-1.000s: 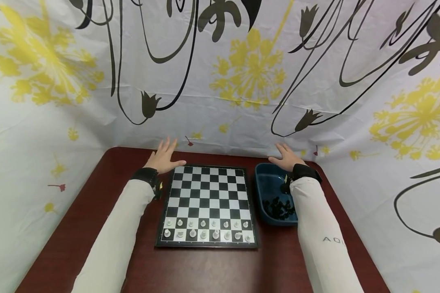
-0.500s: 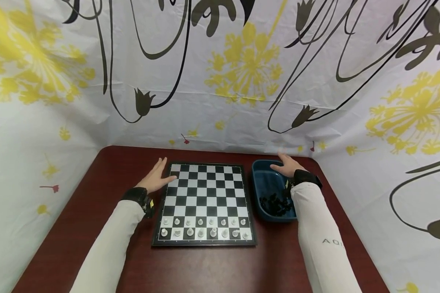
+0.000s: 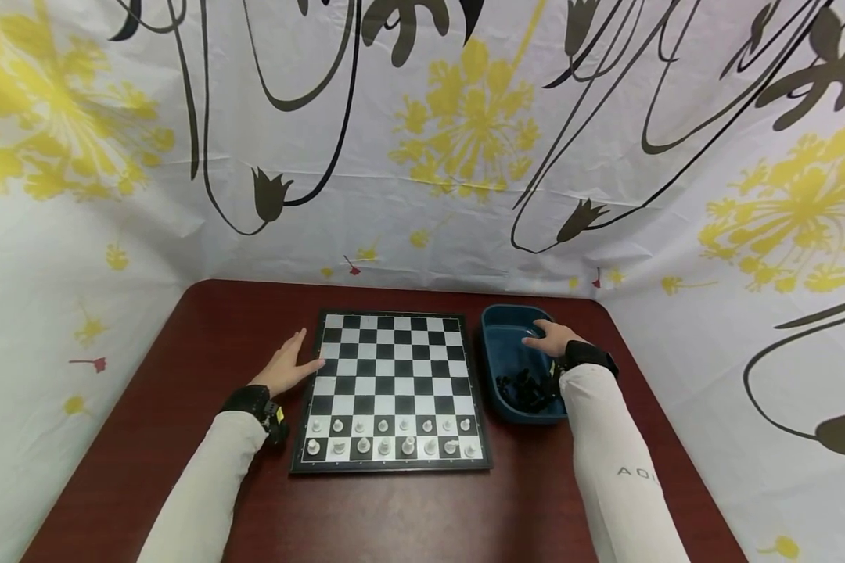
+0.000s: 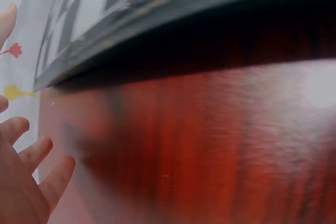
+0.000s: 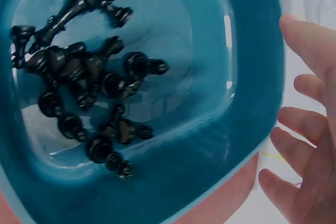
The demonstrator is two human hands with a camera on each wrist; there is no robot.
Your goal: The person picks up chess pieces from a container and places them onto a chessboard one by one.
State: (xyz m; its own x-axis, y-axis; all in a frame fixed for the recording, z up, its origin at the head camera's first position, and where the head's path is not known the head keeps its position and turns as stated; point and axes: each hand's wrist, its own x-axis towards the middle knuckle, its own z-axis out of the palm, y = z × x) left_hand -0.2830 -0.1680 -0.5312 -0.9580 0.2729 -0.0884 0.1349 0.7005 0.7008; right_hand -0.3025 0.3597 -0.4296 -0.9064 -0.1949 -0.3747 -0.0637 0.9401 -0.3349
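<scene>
Black chessmen (image 5: 86, 90): a heap lying every way in one blue bin (image 3: 501, 344), right of board; count unclear.
Right hand (image 3: 552, 338): fingers spread, empty, over bin.
Left hand (image 3: 289, 366): flat, touching chessboard (image 3: 393, 375) left edge.
White chessmen (image 3: 390, 435): sixteen, two near rows.
Right wrist view: shows heaped pieces singly.
Table (image 3: 204, 344): one.

Left wrist view: chessboard (image 4: 157, 19) is blurred and cut off. Head view: white pieces (image 3: 387, 438) are too small to identify.
</scene>
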